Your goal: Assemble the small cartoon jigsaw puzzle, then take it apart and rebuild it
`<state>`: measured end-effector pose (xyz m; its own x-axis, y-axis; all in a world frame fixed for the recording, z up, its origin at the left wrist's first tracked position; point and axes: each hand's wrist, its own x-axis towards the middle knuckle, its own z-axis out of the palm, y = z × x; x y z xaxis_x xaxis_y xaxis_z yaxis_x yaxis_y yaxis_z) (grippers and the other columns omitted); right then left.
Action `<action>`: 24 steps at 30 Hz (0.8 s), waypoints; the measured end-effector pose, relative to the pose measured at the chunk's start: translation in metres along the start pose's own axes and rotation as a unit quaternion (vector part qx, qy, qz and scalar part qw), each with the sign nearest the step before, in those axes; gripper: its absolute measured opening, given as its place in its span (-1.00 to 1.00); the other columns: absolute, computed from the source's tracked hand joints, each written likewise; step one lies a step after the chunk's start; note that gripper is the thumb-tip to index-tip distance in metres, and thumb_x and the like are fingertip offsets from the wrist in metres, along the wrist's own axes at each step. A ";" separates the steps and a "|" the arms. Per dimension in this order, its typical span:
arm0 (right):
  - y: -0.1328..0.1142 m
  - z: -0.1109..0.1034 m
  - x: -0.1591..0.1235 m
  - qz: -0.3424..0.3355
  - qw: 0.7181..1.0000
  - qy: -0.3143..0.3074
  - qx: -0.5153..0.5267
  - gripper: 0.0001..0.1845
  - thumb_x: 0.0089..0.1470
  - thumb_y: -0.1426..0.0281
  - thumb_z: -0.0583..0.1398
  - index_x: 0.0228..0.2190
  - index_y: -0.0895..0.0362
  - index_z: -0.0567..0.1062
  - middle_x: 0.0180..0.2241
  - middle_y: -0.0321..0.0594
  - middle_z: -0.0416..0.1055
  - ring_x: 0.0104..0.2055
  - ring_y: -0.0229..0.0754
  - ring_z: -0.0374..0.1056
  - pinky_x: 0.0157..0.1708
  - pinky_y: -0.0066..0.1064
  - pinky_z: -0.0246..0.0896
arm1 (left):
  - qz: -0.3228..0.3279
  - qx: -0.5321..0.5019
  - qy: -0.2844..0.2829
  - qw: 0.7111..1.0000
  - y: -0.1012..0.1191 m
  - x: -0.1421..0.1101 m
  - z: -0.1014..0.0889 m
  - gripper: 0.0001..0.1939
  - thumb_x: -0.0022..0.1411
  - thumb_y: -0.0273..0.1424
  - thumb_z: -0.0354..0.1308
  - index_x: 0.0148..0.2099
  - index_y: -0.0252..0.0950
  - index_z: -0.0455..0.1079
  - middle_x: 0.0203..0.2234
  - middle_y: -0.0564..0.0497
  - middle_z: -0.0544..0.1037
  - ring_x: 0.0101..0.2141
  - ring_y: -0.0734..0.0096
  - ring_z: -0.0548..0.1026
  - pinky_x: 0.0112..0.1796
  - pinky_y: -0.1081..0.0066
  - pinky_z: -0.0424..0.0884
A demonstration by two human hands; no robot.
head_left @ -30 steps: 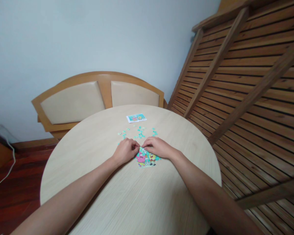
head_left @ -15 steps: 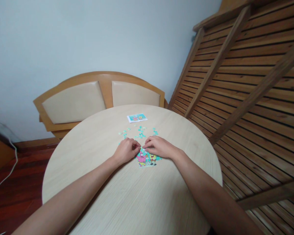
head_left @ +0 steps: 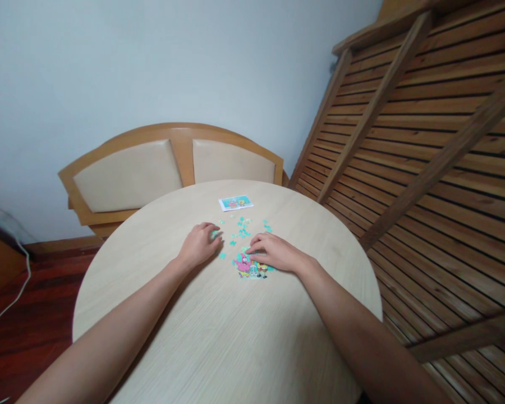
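Note:
A partly assembled jigsaw puzzle (head_left: 244, 266) with a pink starfish and a yellow sponge character lies on the round table. My right hand (head_left: 278, 251) rests over its upper right part, fingertips touching it and slightly apart; it covers some of the picture. Left of the puzzle, my left hand (head_left: 201, 244) is raised a little with thumb and fingers apart, nothing visible between them. Its fingertips are beside loose teal and pale puzzle pieces (head_left: 241, 230), several of which are scattered beyond both hands. One teal piece (head_left: 222, 255) lies just right of the left wrist.
A printed reference picture (head_left: 235, 202) lies near the far side of the round wooden table (head_left: 160, 325). Behind stands a padded headboard (head_left: 130, 174) against the wall. Slatted wooden boards (head_left: 425, 140) lean at the right. A white cable (head_left: 23, 286) hangs at the left.
My left hand has left the puzzle's top edge and moved left, its fingers opening. The puzzle has shifted slightly away from me; my right hand stays on it.

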<state>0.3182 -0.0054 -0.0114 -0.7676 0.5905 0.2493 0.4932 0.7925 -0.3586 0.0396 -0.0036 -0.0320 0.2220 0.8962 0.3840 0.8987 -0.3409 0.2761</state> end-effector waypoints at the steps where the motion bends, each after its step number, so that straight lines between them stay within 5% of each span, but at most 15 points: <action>1: 0.002 0.001 0.000 0.004 1.000 0.001 0.001 -0.71 0.23 0.22 0.21 -0.09 0.03 0.62 -0.10 -0.12 0.50 -0.04 -0.10 0.40 0.04 -0.26 0.22 | -0.007 0.018 -0.005 1.000 -0.007 0.000 0.003 -0.55 0.27 -0.19 0.10 0.09 -0.34 0.45 0.09 -0.23 0.47 0.07 0.01 0.43 0.11 0.11 0.33; 8: 0.010 0.006 -0.003 0.058 0.997 0.029 -0.031 -0.53 0.21 0.11 0.20 0.06 0.07 0.50 0.06 -0.07 0.44 0.14 0.00 0.29 0.17 -0.13 0.13 | -0.025 0.073 -0.034 0.996 -0.023 0.004 0.017 -0.36 0.32 -0.04 0.02 0.25 -0.39 0.28 0.28 -0.32 0.25 0.29 -0.06 0.18 0.25 0.04 0.14; 15: 0.023 0.012 -0.009 0.217 0.974 -0.023 -0.062 -0.16 0.22 -0.11 0.01 0.33 0.13 0.16 0.40 0.04 -0.05 0.43 0.19 -0.16 0.35 0.03 -0.22 | 0.059 0.011 -0.155 0.986 -0.038 -0.001 -0.005 0.02 0.11 0.23 0.11 0.40 -0.32 0.07 0.39 -0.30 0.03 0.37 -0.19 -0.07 0.28 -0.05 0.02; 20: 0.025 0.010 -0.009 0.253 0.965 -0.040 -0.057 -0.17 0.26 -0.13 -0.09 0.35 0.13 0.13 0.42 0.00 -0.12 0.45 0.17 -0.24 0.37 0.06 -0.31 | 0.048 0.020 -0.120 0.991 -0.034 -0.001 0.001 -0.03 0.17 0.21 0.07 0.37 -0.40 0.12 0.35 -0.33 0.13 0.34 -0.17 0.06 0.28 -0.02 0.04; 24: 0.017 0.007 -0.007 0.213 0.976 -0.023 -0.046 -0.21 0.28 -0.12 -0.12 0.35 0.06 0.12 0.42 -0.10 -0.11 0.46 0.14 -0.29 0.37 0.10 -0.36 | 0.029 0.034 -0.092 0.995 -0.030 0.004 0.001 -0.12 0.25 0.16 -0.02 0.34 -0.44 0.17 0.30 -0.33 0.23 0.29 -0.10 0.18 0.28 0.05 0.07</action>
<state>0.3287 0.0027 -0.0252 -0.5008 0.8639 0.0536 0.8047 0.4875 -0.3390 0.0140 0.0100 -0.0393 0.3345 0.9144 0.2278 0.9045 -0.3794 0.1947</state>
